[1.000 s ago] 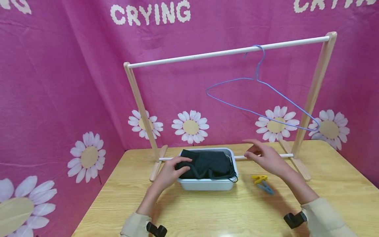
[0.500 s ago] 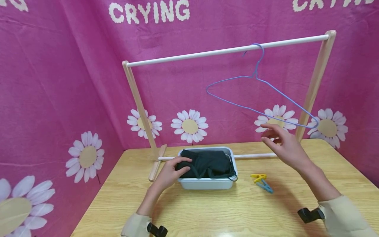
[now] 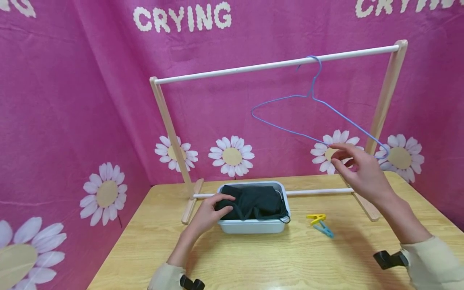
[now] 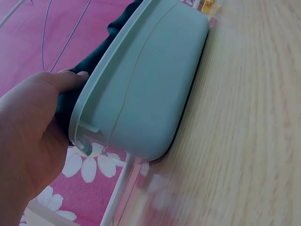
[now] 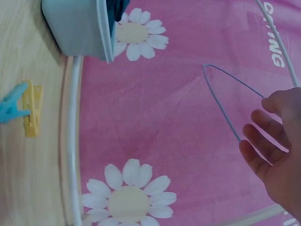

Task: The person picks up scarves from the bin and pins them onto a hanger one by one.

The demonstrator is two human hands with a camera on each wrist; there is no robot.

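Note:
My left hand [image 3: 208,213] rests on a black cloth item [image 3: 261,201] lying in a pale box [image 3: 251,227], its thumb and fingers parted over the fabric. In the left wrist view, the thumb lies over the cloth near the box's rim. A thin dark cord loops out at the cloth's right end. Raised at the right, my right hand [image 3: 364,173] is beside the lower bar of a blue wire hanger [image 3: 312,86], thumb and fingers bent and apart. Whether a fingertip touches the wire is hard to tell. The hanger's hook sits over the rack's top rod.
A wooden rack [image 3: 386,100] with a white top rod [image 3: 235,70] stands on the wooden table [image 3: 253,257] behind the box. Right of the box lie a yellow clothes peg [image 3: 317,218] and a blue clothes peg [image 3: 324,229]. A pink curtain [image 3: 224,108] hangs behind.
My right hand has risen and moved right, from above the table beside the box to the hanger's lower bar. My left hand stays on the cloth.

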